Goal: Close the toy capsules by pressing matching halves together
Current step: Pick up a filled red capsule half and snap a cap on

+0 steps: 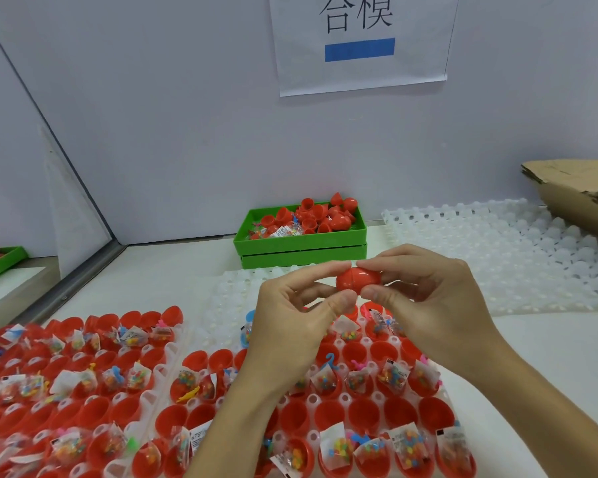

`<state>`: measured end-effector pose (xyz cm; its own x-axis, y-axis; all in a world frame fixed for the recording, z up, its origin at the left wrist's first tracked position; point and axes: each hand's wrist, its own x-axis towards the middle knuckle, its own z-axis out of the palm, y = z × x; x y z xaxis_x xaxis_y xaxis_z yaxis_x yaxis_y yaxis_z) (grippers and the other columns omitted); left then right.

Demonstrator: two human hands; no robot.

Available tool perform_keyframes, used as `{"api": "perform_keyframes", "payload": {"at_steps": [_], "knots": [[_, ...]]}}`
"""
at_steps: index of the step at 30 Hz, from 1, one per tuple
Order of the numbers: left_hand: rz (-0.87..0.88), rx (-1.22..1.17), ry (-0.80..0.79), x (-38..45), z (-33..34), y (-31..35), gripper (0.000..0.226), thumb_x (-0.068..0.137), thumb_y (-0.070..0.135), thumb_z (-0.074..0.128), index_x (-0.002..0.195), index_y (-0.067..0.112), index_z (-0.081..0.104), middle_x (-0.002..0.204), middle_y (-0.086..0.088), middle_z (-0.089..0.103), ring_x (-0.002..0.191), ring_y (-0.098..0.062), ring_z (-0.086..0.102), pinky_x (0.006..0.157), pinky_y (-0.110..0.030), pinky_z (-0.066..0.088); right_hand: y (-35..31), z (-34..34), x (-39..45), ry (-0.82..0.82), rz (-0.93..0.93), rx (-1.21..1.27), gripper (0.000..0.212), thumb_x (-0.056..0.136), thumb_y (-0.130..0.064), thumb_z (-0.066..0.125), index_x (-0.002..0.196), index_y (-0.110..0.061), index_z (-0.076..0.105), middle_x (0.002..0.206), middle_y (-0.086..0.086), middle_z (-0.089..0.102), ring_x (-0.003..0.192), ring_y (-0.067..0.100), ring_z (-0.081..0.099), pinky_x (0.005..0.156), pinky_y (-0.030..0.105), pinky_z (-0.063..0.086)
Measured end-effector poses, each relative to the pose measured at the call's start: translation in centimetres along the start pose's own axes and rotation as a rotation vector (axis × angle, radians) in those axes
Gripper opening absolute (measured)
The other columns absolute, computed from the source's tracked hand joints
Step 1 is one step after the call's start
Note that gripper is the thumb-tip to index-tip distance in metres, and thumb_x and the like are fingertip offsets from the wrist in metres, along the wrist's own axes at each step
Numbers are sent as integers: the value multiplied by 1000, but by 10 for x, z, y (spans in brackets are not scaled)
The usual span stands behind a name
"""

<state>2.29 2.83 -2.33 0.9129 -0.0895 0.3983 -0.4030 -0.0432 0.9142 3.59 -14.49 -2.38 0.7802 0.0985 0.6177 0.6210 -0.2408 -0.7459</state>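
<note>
The red capsule (358, 280) sits joined, pinched at each end between thumb and forefinger of the left hand (290, 326) and right hand (425, 301). Below this grip, trays of open red halves (328, 414) cover the counter (532, 346); beyond it stands a green bin (301, 244).

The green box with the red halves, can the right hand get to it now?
Probably not yet. The green box sits open just beyond, but the right hand and left hand are both holding the red capsule.
</note>
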Motion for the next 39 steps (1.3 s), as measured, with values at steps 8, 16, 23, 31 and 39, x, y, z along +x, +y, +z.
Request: {"api": "perform_keyframes", "payload": {"at_steps": [8, 16, 23, 31, 39], "knots": [[28, 69, 38, 1, 0, 2, 38, 79, 5, 77, 102, 35, 75, 92, 3, 75, 82, -19, 72, 70, -19, 56, 1, 2, -2, -39, 114, 107, 30, 81, -4, 76, 102, -25, 74, 86, -7, 77, 74, 13, 74, 68, 27, 60], [4, 57, 31, 2, 1, 1, 33, 79, 10, 78, 104, 31, 74, 91, 2, 76, 86, -17, 73, 72, -20, 57, -3, 1, 0, -36, 188, 256, 28, 75, -4, 75, 100, -18, 75, 85, -1, 78, 75, 17, 76, 72, 25, 61], [-1, 74, 34, 2, 2, 0, 29, 79, 12, 78, 103, 28, 74, 93, 4, 76, 88, -16, 72, 72, -22, 58, -7, -1, 1, -37, 209, 310, 31, 69, -12, 73, 99, -18, 74, 83, 1, 78, 73, 19, 76, 67, 20, 59], [15, 100, 58, 2, 2, -1, 28, 75, 21, 79, 102, 24, 73, 94, 9, 75, 89, -13, 72, 75, -25, 59, -6, -1, 1, -9, 206, 303, 29, 66, -16, 74, 95, -19, 75, 81, -1, 78, 72, 18, 76, 67, 22, 60], [27, 157, 49, 2, 3, 0, 28, 78, 10, 79, 99, 28, 73, 91, 14, 74, 86, -5, 71, 73, -15, 55, -2, -1, 1, -33, 175, 233, 25, 71, -8, 77, 94, -19, 76, 80, -1, 78, 72, 17, 76, 69, 23, 60]]}}
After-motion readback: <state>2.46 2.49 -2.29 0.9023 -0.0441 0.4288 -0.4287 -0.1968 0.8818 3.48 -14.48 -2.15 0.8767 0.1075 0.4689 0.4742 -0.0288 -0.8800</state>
